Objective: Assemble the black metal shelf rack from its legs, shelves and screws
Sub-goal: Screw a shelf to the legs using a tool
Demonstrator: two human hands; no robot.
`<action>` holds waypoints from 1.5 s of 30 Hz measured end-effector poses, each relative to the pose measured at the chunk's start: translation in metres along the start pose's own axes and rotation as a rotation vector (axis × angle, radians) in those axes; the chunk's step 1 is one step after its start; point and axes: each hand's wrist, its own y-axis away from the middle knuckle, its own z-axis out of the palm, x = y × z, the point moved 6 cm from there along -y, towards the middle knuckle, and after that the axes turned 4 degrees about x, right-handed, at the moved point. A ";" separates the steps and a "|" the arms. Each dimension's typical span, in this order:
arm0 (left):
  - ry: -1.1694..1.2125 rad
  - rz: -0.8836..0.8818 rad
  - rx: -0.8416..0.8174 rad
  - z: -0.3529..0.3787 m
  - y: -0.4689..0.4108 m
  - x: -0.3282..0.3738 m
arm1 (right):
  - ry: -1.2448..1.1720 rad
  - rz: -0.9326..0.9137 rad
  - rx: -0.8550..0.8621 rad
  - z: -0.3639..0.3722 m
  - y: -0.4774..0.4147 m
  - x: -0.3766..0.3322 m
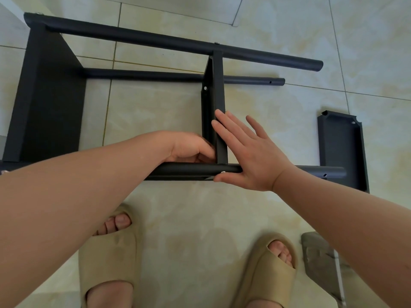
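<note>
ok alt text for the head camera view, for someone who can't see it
A person's right hand presses flat against the middle shelf of a half-built black rack lying on a tiled floor, while the left hand curls into the corner where that shelf meets the near leg. A loose shelf lies to the right.

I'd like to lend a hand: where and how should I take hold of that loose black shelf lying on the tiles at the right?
Probably the far short rim of the loose shelf, reached from above. It lies hollow side up, so its raised rim gives fingers an edge to hook, and that end is clear, whereas the rack's near leg crosses its near end.
</note>
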 end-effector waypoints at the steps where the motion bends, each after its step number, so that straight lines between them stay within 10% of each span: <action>1: -0.022 -0.029 -0.022 0.001 0.001 -0.002 | 0.000 0.000 0.002 0.000 0.000 0.000; 45: -0.041 0.096 0.021 -0.001 0.002 0.010 | -0.002 -0.001 0.015 0.000 0.000 0.000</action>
